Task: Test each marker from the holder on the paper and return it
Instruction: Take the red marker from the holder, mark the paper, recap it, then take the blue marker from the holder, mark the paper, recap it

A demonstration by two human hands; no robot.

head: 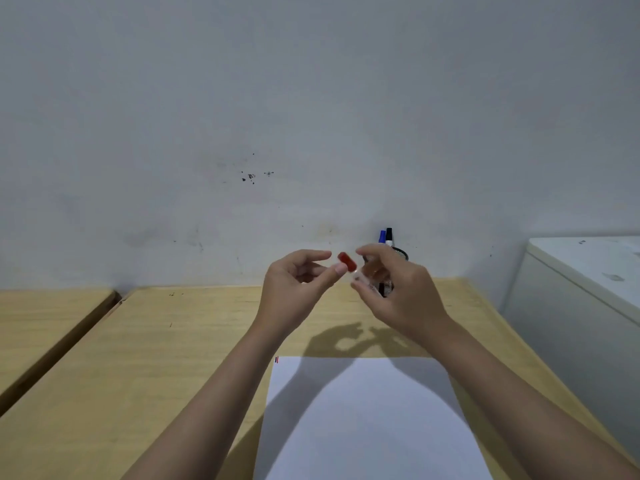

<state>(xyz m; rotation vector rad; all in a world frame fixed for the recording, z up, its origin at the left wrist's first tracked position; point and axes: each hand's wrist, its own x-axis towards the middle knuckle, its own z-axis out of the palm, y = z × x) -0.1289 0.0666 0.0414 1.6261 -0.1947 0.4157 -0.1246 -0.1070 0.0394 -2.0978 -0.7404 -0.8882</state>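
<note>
A red marker (347, 262) with a red cap and a pale barrel is held in the air above the wooden table (156, 358). My right hand (398, 289) is closed around its barrel. My left hand (298, 282) sits just left of the cap, with the thumb tip touching the cap and the other fingers apart. Behind my right hand stands a black mesh holder (401, 253), mostly hidden. A blue marker (382, 236) and a black marker (389, 233) stick up out of it. A white paper (363, 417) lies near me, with short red and blue strokes (276, 359) at its top left corner.
A white cabinet (585, 282) stands at the right beside the table. A second wooden table (45, 327) lies at the left across a narrow gap. A pale wall (311, 116) rises right behind the holder.
</note>
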